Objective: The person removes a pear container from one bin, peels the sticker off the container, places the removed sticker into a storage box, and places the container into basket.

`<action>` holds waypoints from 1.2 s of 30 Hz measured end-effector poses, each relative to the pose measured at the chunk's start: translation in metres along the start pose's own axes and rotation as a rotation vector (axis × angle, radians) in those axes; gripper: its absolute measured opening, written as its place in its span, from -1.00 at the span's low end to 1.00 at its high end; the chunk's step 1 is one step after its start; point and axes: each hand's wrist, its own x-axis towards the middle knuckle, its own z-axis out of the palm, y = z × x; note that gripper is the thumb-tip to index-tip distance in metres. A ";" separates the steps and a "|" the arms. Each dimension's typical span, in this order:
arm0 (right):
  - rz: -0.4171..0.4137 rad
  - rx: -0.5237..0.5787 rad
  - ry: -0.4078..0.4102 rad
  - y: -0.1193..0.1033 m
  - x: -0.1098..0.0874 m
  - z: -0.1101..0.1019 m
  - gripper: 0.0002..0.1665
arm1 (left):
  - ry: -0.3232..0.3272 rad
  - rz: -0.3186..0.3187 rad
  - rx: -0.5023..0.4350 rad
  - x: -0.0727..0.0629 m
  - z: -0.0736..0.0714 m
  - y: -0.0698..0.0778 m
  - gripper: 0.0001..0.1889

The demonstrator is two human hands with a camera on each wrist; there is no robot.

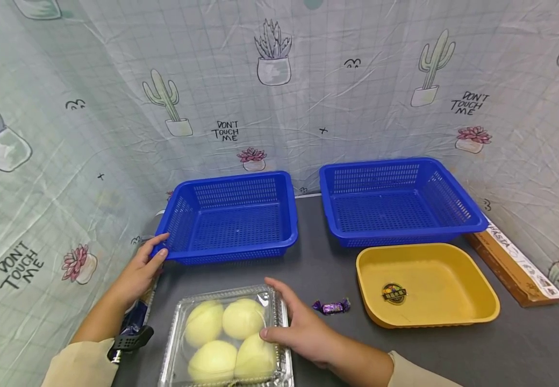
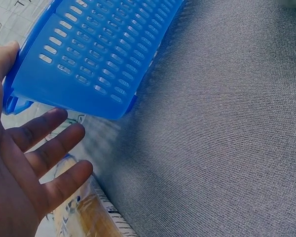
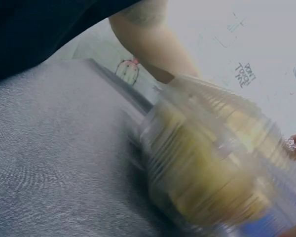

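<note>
My left hand [image 1: 136,274] grips the near left corner of a blue perforated basket [image 1: 241,253], its thumb and index finger at the rim. In the left wrist view, the other fingers [image 2: 64,143] spread out under that corner of the basket [image 2: 84,74]. At the front centre, my right hand [image 1: 306,328] holds a clear plastic clamshell box [image 1: 183,301] by its right side, thumb over the lid. Several pale yellow, bun-like rounds [image 1: 212,360] fill the box. The right wrist view shows the clamshell box [image 3: 207,158] tilted and blurred.
A second blue basket [image 1: 405,234] stands back right, behind a yellow tray [image 1: 449,301]. A purple-wrapped candy [image 1: 331,307] lies left of the tray. The long pasta box [image 1: 516,263] is at the right edge. A clear packet [image 2: 96,212] lies beneath my left forearm.
</note>
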 end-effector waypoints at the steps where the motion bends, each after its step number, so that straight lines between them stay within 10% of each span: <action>1: 0.003 0.031 0.003 0.001 0.000 0.000 0.15 | 0.000 0.000 -0.001 0.000 0.000 0.000 -0.37; 12: 0.039 0.252 0.046 0.016 0.001 0.003 0.05 | 0.005 0.000 0.000 -0.002 -0.002 -0.003 -0.37; 36: 0.092 0.234 0.118 -0.015 -0.012 -0.037 0.05 | 0.130 -0.098 -0.092 0.001 0.016 0.001 -0.38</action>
